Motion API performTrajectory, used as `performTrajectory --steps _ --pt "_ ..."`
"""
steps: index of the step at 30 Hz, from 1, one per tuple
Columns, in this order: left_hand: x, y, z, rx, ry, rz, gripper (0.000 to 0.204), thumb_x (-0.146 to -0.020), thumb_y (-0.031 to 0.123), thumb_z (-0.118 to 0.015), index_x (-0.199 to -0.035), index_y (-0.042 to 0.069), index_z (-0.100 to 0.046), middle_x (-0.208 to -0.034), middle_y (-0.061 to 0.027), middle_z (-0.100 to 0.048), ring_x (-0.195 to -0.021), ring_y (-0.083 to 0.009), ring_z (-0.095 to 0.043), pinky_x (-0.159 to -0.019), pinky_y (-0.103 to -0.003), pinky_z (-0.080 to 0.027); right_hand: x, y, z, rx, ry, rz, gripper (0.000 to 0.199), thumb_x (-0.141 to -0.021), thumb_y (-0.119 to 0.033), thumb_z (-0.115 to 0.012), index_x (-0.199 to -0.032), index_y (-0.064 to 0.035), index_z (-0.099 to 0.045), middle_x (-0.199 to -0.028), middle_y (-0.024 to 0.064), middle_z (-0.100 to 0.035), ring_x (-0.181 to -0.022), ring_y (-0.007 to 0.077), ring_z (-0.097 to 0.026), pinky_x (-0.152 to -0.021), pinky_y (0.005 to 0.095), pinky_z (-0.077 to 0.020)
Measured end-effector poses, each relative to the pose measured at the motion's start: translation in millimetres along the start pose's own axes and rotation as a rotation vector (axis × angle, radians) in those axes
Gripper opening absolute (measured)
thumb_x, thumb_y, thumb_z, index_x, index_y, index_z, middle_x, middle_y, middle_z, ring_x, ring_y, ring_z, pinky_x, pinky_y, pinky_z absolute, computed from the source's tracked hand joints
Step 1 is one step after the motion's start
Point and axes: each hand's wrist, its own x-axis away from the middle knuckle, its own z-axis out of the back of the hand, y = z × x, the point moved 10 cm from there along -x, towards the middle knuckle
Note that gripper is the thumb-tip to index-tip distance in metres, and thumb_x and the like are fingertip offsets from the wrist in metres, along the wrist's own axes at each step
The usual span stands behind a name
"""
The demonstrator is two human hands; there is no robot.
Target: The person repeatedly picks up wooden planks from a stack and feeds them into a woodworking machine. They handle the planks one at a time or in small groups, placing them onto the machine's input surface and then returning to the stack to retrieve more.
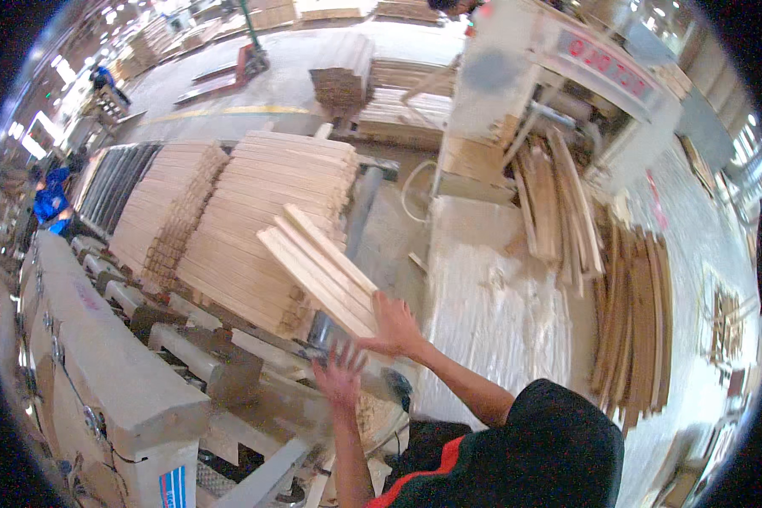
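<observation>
My right hand grips the near end of a small bundle of pale wooden strips. The bundle slants up and to the left, its far end over the edge of a large stack of wooden strips. Just left of and below the bundle's near end, my left hand is raised with its fingers spread and nothing in it. It is close to the bundle, and I cannot tell whether the fingertips touch it.
Another strip stack stands left on a roller conveyor. A grey machine runs along the left. To my right are a pale worktable, darker strips and a machine with a red display. A person in blue is far left.
</observation>
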Motion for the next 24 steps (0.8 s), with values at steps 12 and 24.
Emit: performTrajectory --steps 12,24 --pt "98.7 -75.4 -76.2 0.067 -0.45 -0.041 0.104 -0.071 0.085 -0.03 -0.147 0.018 -0.007 -0.147 -0.0214 -0.018 -0.13 -0.0464 -0.025 -0.1 -0.065 -0.024 302.6 46.8 -14.3 -0.043 -0.158 -0.059 0.107 -0.053 -0.052 -0.077 -0.134 -0.0026 -0.026 -0.118 0.0291 -0.038 -0.11 0.0456 -0.037 -0.094 0.0554 -0.0318" --pt "399.8 -55.5 -20.1 0.021 -0.637 -0.234 0.102 -0.071 0.085 -0.029 -0.146 0.019 -0.011 -0.146 -0.015 -0.023 -0.131 -0.0381 -0.028 -0.107 -0.053 -0.023 535.3 -4.5 -65.5 0.087 0.005 0.365 0.113 -0.043 -0.048 -0.083 -0.134 -0.0056 -0.032 -0.121 0.0261 -0.035 -0.11 0.0434 -0.036 -0.095 0.0538 -0.0304"
